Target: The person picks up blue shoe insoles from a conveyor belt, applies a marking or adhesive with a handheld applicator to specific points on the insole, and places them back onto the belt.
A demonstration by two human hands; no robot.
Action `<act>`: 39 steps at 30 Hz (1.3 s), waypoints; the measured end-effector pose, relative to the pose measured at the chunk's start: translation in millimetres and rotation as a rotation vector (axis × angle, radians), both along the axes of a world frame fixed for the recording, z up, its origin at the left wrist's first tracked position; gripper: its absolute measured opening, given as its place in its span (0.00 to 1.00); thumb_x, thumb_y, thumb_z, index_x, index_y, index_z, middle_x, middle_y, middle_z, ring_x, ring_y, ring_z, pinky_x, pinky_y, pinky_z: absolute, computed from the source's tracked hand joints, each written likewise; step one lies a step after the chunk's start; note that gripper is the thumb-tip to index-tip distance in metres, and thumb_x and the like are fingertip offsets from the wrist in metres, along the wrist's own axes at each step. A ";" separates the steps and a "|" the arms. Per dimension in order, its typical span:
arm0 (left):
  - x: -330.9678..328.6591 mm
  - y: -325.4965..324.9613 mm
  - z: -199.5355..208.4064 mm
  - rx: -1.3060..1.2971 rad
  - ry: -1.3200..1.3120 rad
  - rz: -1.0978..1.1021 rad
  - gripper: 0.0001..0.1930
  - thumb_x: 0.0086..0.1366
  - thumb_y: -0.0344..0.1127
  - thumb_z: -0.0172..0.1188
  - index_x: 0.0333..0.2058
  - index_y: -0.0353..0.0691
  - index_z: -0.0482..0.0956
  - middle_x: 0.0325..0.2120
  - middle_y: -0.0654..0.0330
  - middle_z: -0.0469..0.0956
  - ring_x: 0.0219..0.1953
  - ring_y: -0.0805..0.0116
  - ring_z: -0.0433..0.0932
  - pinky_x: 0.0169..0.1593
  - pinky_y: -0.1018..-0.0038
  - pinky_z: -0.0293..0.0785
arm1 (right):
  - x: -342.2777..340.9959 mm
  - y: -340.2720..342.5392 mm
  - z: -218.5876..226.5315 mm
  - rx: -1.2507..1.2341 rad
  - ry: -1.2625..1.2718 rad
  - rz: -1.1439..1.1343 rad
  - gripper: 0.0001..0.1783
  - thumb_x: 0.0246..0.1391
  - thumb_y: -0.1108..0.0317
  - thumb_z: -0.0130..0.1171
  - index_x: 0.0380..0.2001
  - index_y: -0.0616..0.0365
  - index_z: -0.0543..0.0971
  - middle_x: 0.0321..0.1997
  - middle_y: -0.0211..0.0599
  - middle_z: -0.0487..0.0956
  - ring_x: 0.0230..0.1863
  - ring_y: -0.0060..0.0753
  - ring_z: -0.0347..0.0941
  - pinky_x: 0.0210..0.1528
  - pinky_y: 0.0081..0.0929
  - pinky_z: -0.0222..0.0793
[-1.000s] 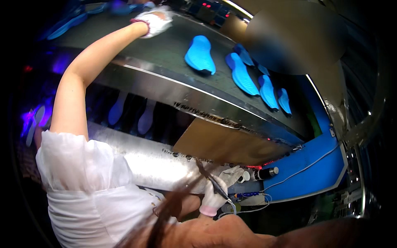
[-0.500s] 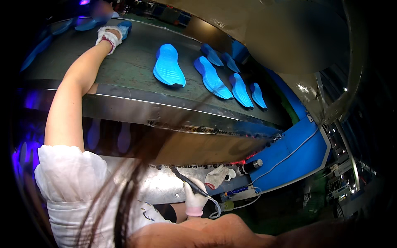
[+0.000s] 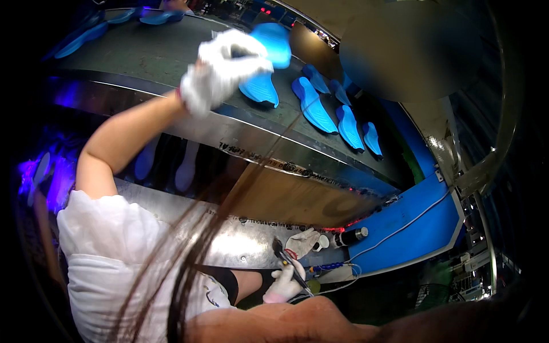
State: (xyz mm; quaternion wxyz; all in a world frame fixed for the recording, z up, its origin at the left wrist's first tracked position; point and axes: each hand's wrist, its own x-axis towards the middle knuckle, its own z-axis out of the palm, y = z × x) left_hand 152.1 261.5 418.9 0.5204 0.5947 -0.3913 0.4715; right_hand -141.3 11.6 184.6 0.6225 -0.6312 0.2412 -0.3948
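- Raised over a dark work surface [image 3: 137, 57], a blue shoe sole [image 3: 274, 43] — blurred in outline, in the grasp of the left hand [image 3: 220, 68].
- White-gloved on that side, with fingers bent and pinched at the near, lower edge of the sole; exact placing of each fingertip too blurred to tell.
- Just below, lying on the surface and partly covered by the glove, a second sole [image 3: 263, 94].
- Farther right, a loose group of five more blue soles [image 3: 314, 106].
- At far upper left, several others [image 3: 83, 40], in dimmer light.
- Low in view, the right hand [image 3: 283, 283], in a white glove with a pink cuff — fingers wrapped around a dark, slender brush-like tool [image 3: 280, 251], tilted.
- Near the tool, on a metal shelf [image 3: 229, 246]: a loose glove [image 3: 302, 243], a white cup [image 3: 322, 242] and a dark bottle [image 3: 349, 236] with a silvery cap, lying on its side.
- To the right, a blue panel [image 3: 394, 228] crossed by a pale cable.
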 end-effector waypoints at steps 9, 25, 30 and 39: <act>-157.7 -80.2 -213.9 0.438 -0.250 -0.667 0.06 0.61 0.31 0.62 0.33 0.35 0.77 0.38 0.53 0.79 0.43 0.50 0.79 0.44 0.61 0.78 | -28.5 -33.0 -14.6 0.173 -0.172 -0.284 0.13 0.58 0.77 0.51 0.47 0.68 0.71 0.40 0.43 0.78 0.35 0.30 0.79 0.21 0.14 0.70; -109.4 -118.9 -331.5 -0.360 2.222 -1.540 0.42 0.59 0.79 0.36 0.65 0.64 0.63 0.59 0.53 0.71 0.52 0.43 0.72 0.58 0.39 0.58 | 14.9 -9.4 -23.3 0.323 -0.115 -0.205 0.10 0.57 0.73 0.57 0.41 0.68 0.76 0.31 0.36 0.77 0.26 0.25 0.72 0.26 0.21 0.69; -116.3 -133.8 -365.1 -0.642 2.221 -2.065 0.41 0.61 0.75 0.42 0.65 0.55 0.62 0.57 0.50 0.71 0.50 0.45 0.75 0.49 0.47 0.75 | 18.2 -8.2 -50.9 0.213 0.129 -0.179 0.11 0.55 0.72 0.60 0.40 0.68 0.77 0.27 0.34 0.76 0.24 0.22 0.72 0.26 0.18 0.70; -155.8 -153.9 -305.4 -0.737 1.964 -1.660 0.29 0.70 0.56 0.48 0.62 0.45 0.64 0.53 0.54 0.75 0.52 0.61 0.76 0.59 0.65 0.72 | 38.2 6.7 -8.0 -0.882 0.524 0.065 0.11 0.48 0.68 0.68 0.35 0.59 0.82 0.36 0.43 0.82 0.36 0.40 0.81 0.40 0.31 0.74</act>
